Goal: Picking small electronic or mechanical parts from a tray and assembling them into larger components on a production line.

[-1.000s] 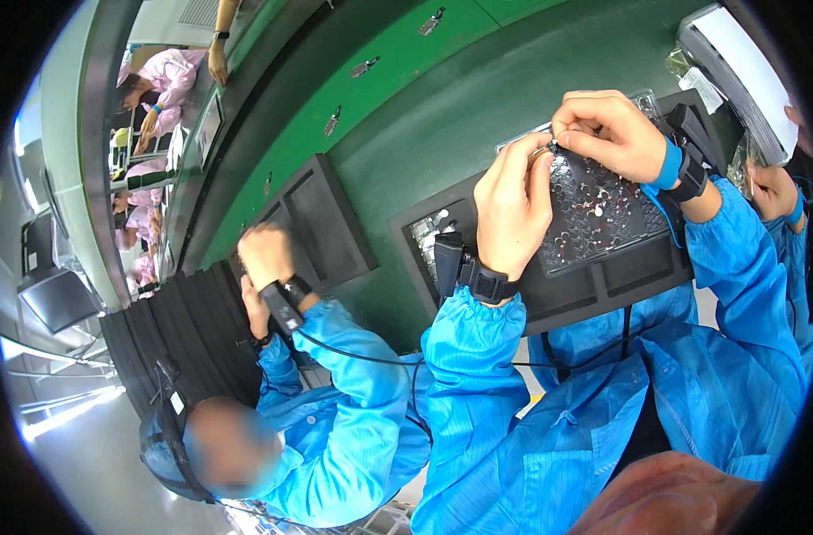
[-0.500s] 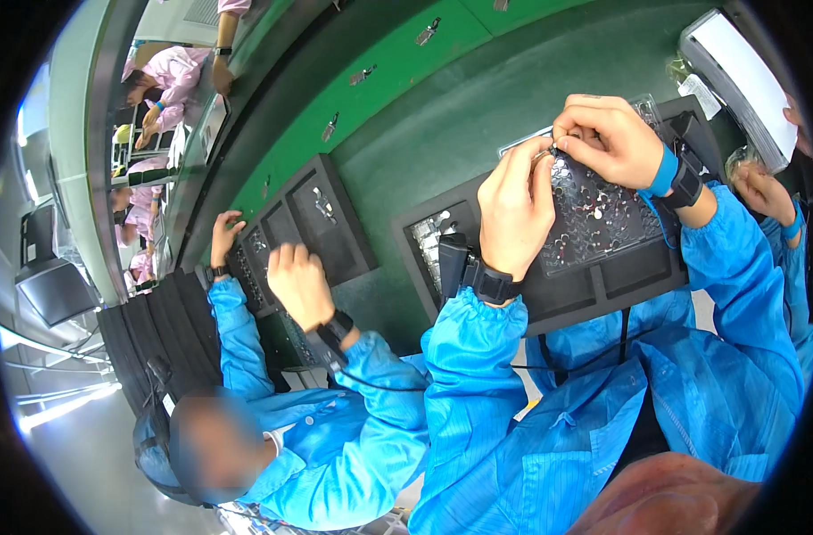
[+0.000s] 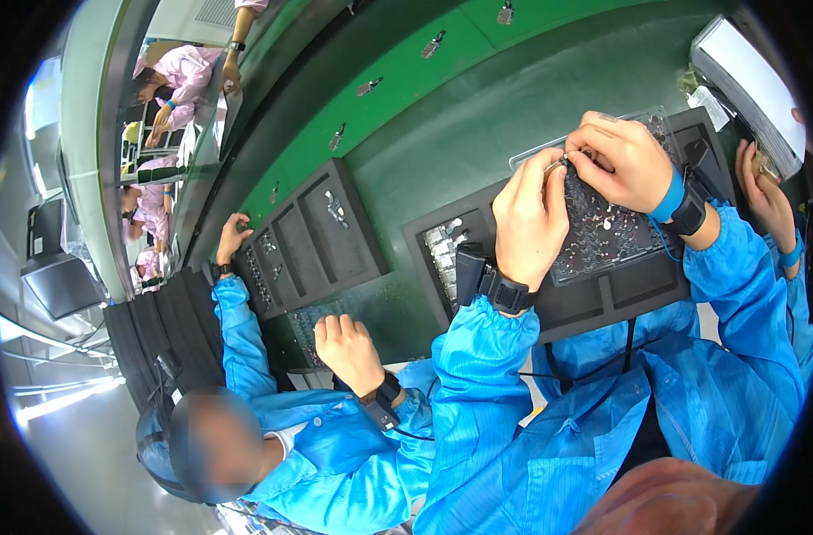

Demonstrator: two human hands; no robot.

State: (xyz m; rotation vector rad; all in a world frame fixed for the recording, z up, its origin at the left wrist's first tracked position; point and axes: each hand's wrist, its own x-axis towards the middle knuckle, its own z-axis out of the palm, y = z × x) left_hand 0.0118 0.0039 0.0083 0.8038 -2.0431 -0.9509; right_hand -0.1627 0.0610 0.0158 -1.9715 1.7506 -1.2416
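Observation:
My left hand (image 3: 531, 221) and my right hand (image 3: 622, 165) meet above a clear plastic tray (image 3: 594, 267). Fingertips of both are pinched together around a tiny dark part (image 3: 563, 161), too small and too covered to name. Many small dark components with thin wires and round ends (image 3: 594, 234) lie in the clear tray beneath. That tray rests on a black foam tray (image 3: 562, 301) with compartments. Small silvery metal pieces (image 3: 445, 254) fill its left compartment, beside my left wrist.
At left, a co-worker's hand (image 3: 348, 355) is near a second black foam tray (image 3: 371, 259). Several small metal assemblies (image 3: 369, 86) lie on the green strip at the back. A white-topped box (image 3: 745, 85) stands at far right, near another person's hand (image 3: 767, 196).
Both my hands keep their pinch, fingertips still together. The whole view has shifted slightly. The co-worker's near hand has moved right and toward their body, away from the second foam tray.

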